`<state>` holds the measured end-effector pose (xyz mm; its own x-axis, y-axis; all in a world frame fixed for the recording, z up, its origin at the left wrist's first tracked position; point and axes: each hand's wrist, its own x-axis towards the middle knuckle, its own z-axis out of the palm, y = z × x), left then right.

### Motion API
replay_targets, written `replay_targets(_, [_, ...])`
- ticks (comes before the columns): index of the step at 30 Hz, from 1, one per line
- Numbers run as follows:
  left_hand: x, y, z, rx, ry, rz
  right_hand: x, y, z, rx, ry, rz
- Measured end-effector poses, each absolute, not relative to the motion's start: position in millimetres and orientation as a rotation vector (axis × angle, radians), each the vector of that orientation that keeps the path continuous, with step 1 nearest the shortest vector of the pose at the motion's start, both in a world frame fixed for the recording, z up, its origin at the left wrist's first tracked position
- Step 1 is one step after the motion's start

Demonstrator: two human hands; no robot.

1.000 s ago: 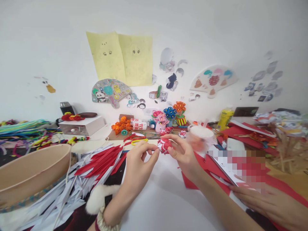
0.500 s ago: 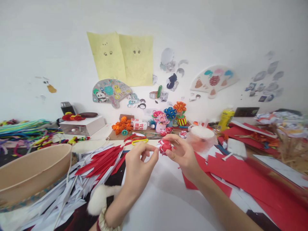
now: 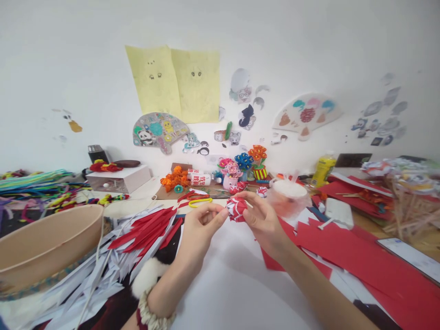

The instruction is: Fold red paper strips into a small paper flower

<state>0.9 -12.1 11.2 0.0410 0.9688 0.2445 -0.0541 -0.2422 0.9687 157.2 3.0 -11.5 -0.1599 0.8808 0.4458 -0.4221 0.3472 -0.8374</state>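
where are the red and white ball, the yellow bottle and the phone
Red and white ball (image 3: 236, 210), head view: middle of its patterned side
Yellow bottle (image 3: 322, 171), head view: its body
Phone (image 3: 411, 258), head view: its screen

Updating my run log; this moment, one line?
right grip: holds red-and-white ball; left grip: at its left edge; below: white surface

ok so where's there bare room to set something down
The white surface on the near side of the left hand and right hand looks bare, with paper strips off its left and red paper at its right. Crowded: far left with a basin, toward the wall with flowers and a cup.
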Motion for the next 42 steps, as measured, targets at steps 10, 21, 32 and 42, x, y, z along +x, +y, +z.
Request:
replay_targets(10, [-2.4, -7.1, 6.2, 1.491, 1.085, 1.335, 159.0, 3.5, -14.3, -0.498, -1.32, 1.183])
replay_targets(21, [0.4, -12.4, 6.5, 1.55, 1.124, 1.374, 160.7, 6.1, -16.3, -0.498, -1.372, 1.154])
replay_targets(32, [2.9, -15.7, 10.8, 1.481, 0.99, 1.367, 158.1, 5.1, -14.1, -0.464, -1.287, 1.294])
replay_targets(42, [-0.7, -15.3, 10.7, 1.991, 1.159, 1.523, 159.6, 5.9, -14.0, -0.608, -1.303, 1.325])
